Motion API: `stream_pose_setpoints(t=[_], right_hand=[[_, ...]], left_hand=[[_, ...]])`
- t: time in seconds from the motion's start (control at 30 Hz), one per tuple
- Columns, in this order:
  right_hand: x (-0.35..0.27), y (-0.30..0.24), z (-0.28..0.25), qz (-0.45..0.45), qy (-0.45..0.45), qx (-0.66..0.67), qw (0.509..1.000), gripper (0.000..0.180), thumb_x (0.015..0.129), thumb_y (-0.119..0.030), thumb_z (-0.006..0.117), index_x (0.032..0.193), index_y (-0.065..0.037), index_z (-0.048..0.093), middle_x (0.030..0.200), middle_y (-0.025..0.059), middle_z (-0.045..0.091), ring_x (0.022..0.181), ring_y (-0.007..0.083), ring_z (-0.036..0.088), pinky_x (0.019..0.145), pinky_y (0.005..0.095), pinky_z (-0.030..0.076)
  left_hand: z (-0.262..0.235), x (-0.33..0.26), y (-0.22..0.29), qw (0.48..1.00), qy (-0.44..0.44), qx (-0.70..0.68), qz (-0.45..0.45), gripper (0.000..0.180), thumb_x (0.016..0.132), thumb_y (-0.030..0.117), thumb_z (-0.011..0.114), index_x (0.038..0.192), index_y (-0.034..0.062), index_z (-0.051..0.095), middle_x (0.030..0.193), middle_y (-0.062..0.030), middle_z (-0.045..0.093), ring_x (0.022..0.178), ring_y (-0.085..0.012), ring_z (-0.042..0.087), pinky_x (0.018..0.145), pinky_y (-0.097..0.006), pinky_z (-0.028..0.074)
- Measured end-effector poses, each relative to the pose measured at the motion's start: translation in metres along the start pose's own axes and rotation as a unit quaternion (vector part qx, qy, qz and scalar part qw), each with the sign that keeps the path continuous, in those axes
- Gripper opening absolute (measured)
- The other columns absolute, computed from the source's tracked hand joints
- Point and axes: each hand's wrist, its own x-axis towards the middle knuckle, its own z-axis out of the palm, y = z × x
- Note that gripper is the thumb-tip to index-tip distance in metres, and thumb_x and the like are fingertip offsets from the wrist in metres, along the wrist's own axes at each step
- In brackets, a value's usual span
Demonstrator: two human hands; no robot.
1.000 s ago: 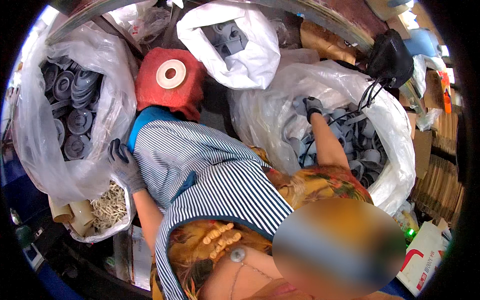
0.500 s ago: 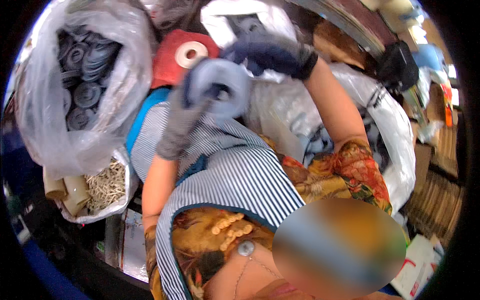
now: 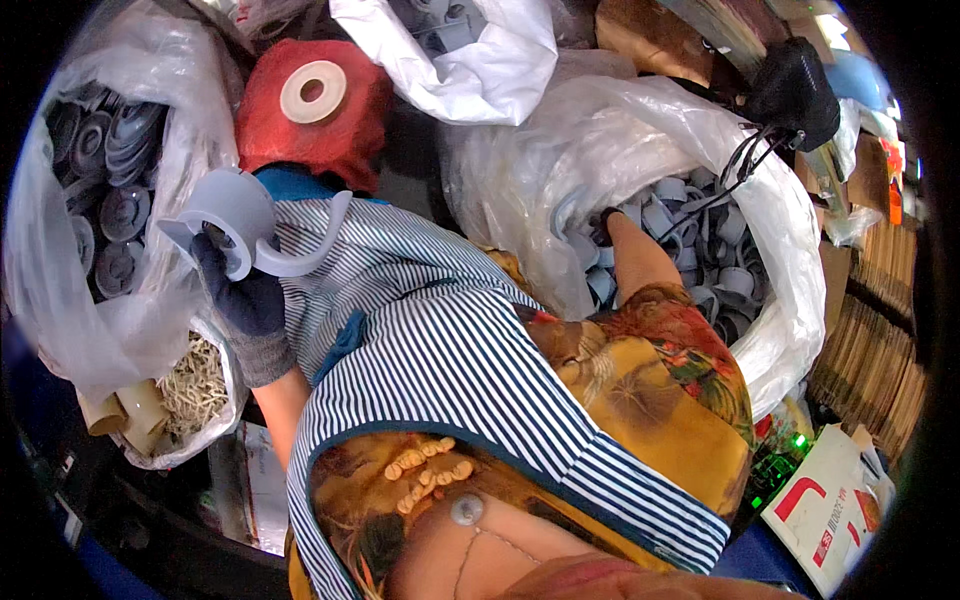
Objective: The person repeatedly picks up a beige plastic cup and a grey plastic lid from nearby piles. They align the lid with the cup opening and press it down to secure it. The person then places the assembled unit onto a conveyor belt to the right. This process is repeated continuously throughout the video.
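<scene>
My left hand (image 3: 245,300), in a dark glove with a grey cuff, grips a pale grey-blue plastic cup-shaped part (image 3: 238,202). A curved handle or hook sticks out from it to the right. My right arm reaches into the large white plastic bag (image 3: 775,330) on the right. That bag holds many similar grey plastic parts (image 3: 735,225). Only a dark edge of my right hand's glove (image 3: 607,217) shows among them; its fingers are hidden. On a red cloth-covered form (image 3: 265,140) ahead lies a cream ring (image 3: 313,91).
On the left stands a clear bag (image 3: 190,110) of dark round discs (image 3: 122,213). Below it, a sack holds small pale pieces (image 3: 195,390) beside cardboard tubes (image 3: 145,415). A white bag (image 3: 450,85) of grey parts stands ahead. Stacked cardboard (image 3: 880,350) and a black pouch (image 3: 795,95) are at right.
My right hand has left the area near the red form and gone down into the right bag. My left hand has moved left and lower, still with a grey plastic part.
</scene>
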Motion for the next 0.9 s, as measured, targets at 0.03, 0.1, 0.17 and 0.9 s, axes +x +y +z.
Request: stream_pose_setpoints(t=[0.03,0.1,0.17,0.9], right_hand=[[0.002,0.0,0.012,0.01,0.008,0.031,0.999,0.039,0.087,-0.025,0.059,0.12,-0.005,0.061,0.121,0.0212,0.063,0.11,0.035,0.061,0.097,0.0435,0.046],[0.007,0.0,0.029,0.027,0.028,0.095,0.995,0.038,0.086,-0.024,0.06,0.12,-0.005,0.061,0.12,0.02,0.063,0.109,0.0339,0.062,0.096,0.043,0.046],[0.015,0.004,0.045,0.034,0.054,0.155,0.986,0.038,0.086,-0.023,0.061,0.12,-0.006,0.061,0.119,0.0188,0.064,0.108,0.0328,0.062,0.095,0.0425,0.047],[-0.184,-0.3,-0.217,-0.564,0.507,0.084,0.646,0.036,0.087,-0.014,0.06,0.123,-0.012,0.062,0.128,0.0167,0.059,0.109,0.0372,0.057,0.094,0.0448,0.045]], left_hand=[[-0.003,0.0,-0.002,1.0,0.002,0.008,0.008,0.048,0.098,0.032,0.056,0.141,0.0118,0.048,0.142,-0.0089,0.05,0.131,-0.0283,0.045,0.109,-0.046,0.035],[-0.005,0.002,-0.005,1.0,0.004,0.004,-0.006,0.048,0.099,0.031,0.054,0.142,0.0116,0.047,0.144,-0.0097,0.048,0.132,-0.0287,0.044,0.11,-0.047,0.034],[-0.002,0.002,-0.004,1.0,0.003,0.015,-0.012,0.048,0.099,0.031,0.054,0.142,0.0114,0.046,0.145,-0.0103,0.048,0.133,-0.0289,0.043,0.111,-0.048,0.034],[0.013,-0.032,0.012,0.998,-0.032,-0.049,-0.009,0.048,0.099,0.027,0.056,0.14,0.0065,0.045,0.141,-0.0103,0.05,0.13,-0.0268,0.047,0.109,-0.046,0.037]])
